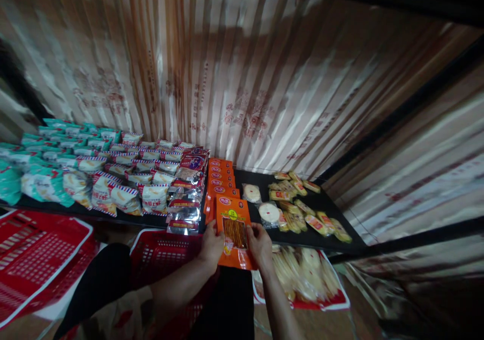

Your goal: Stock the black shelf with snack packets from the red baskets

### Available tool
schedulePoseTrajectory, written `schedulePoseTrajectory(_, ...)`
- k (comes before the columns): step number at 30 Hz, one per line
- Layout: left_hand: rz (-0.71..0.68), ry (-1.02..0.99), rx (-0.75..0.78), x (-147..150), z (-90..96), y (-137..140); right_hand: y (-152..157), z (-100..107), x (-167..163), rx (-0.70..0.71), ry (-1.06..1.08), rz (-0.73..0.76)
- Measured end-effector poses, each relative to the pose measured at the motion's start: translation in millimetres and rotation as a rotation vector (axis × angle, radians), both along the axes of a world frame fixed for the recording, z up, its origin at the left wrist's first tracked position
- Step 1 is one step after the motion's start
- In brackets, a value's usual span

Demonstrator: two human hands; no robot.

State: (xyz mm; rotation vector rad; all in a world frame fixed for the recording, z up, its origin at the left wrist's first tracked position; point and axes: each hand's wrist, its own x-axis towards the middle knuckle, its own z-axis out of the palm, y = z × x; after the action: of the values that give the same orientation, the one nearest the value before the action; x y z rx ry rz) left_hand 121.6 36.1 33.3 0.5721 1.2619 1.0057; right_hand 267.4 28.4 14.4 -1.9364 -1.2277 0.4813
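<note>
Between my two hands is an orange snack packet (235, 231) with a clear window showing brown strips. My left hand (212, 243) pinches its left edge, and my right hand (260, 244) grips the right edge. The packet is at the front edge of the black shelf (242, 176). Just behind it, a row of matching orange packets (223, 176) overlaps toward the curtain. To their left stand silver and purple packets (184, 204). On the right lie round white wrapped items (269, 212) in clear plastic.
Striped snack bags (124, 199) and teal bags (45, 181) fill the shelf's left side. Small yellow packets (295, 216) lie at right. Below are red baskets (38, 259), one basket (336, 304) holding pale wrapped items. A patterned curtain (242, 77) hangs behind; a dark frame bar (401, 103) slants at right.
</note>
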Motion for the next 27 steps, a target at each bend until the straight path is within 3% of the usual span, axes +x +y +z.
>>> schedulePoseTrajectory(3,-0.012,0.073,0.012,4.3,0.9,9.5,8.1,-0.7,4.4,-0.006,-0.04,-0.054)
schedulePoseTrajectory(8,-0.051,0.263,0.083,2.8,-14.7,18.5,23.4,-9.6,3.6,0.035,-0.141,-0.036)
schedulePoseTrajectory(14,-0.129,0.603,0.246,-1.3,-16.5,20.0,32.7,-15.3,-1.7,0.043,-0.212,-0.024)
schedulePoseTrajectory(22,-0.382,0.995,0.41,7.1,-13.0,4.1,36.0,-16.4,-6.8,0.016,-0.233,-0.05)
schedulePoseTrajectory(27,-0.547,1.109,0.643,10.1,-5.8,10.5,34.8,-19.5,-7.8,-0.005,-0.23,-0.04)
